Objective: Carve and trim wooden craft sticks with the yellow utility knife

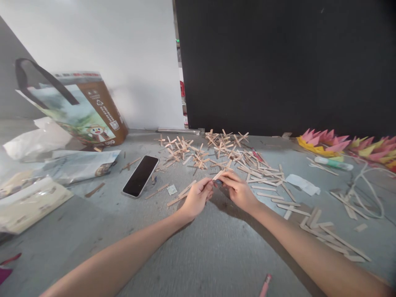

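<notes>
1. We see a wooden stick between the left hand and right hand, jutting forward past the left fingers.
2. Left fingers clamp the stick; whether the right fingers grip it, we cannot tell.
3. Beyond, crossed sticks litter the gray surface.

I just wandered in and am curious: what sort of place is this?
Probably a craft workspace: loose wooden craft sticks lie on the grey tabletop, along with star-like stick shapes and pink-and-yellow petal-like decorations.
</notes>
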Tool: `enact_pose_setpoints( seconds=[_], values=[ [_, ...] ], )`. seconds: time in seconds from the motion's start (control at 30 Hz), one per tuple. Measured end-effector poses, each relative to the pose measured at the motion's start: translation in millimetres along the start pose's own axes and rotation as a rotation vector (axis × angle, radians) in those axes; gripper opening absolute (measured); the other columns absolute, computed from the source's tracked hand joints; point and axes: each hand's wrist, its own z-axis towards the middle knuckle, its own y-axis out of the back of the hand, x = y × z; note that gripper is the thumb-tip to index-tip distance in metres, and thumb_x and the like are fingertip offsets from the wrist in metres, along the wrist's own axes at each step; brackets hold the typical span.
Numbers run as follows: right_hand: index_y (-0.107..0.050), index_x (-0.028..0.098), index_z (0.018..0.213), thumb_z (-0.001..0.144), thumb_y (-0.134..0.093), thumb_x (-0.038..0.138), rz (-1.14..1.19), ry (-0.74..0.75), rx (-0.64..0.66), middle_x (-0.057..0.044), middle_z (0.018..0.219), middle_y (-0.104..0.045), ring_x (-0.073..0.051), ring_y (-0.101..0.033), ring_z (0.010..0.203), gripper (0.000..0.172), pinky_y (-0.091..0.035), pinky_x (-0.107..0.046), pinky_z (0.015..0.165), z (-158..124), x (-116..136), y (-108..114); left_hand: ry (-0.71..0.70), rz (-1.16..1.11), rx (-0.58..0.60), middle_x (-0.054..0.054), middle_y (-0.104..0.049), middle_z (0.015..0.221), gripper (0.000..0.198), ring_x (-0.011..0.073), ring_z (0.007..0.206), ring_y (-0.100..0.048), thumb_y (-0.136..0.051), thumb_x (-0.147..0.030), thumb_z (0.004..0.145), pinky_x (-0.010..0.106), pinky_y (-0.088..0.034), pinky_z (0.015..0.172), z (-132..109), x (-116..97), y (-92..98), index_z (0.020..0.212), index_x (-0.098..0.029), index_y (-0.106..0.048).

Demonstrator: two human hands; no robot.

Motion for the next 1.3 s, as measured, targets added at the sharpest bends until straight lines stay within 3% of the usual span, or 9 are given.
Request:
enact_pose_setpoints(
  seconds=[0.43,0.9,1.3],
  values=[
    [-0.066,0.030,0.137,0.104,-0.037,0.006,-0.010,0.015,-0.005,-0.011,0.121,-0.065,-0.025,-0.059,0.110,0.050,-0.060,-0.040,0.083,-1.4,-0.2,0.4,-0.006,0.053,0.002,-0.008,-0.035,0.056,0.043,0.0089,0.051,-0.032,-0.054,-0.057,0.100,0.022,-0.026,0.050,-2.6,-3.9,0.2,0.090,-0.016,-0.061],
    [-0.068,0.030,0.131,0.103,-0.039,0.006,-0.041,0.035,-0.006,-0.009,0.113,-0.067,-0.026,-0.060,0.108,0.047,-0.056,-0.045,0.091,1.5,-1.5,1.8,0.019,0.073,0.026,-0.009,-0.033,0.056,0.046,0.0084,0.049,-0.029,-0.054,-0.060,0.099,0.022,-0.024,0.049,-1.8,-4.0,2.2,0.091,-0.015,-0.062],
    [-0.067,0.032,0.133,0.103,-0.038,0.006,-0.017,0.031,-0.012,-0.009,0.115,-0.067,-0.025,-0.062,0.104,0.049,-0.057,-0.041,0.084,1.1,-1.6,1.9,-0.004,0.048,-0.007,-0.009,-0.034,0.055,0.045,0.0080,0.048,-0.029,-0.054,-0.059,0.099,0.022,-0.024,0.050,-3.9,-5.6,1.3,0.091,-0.016,-0.062]
  ],
)
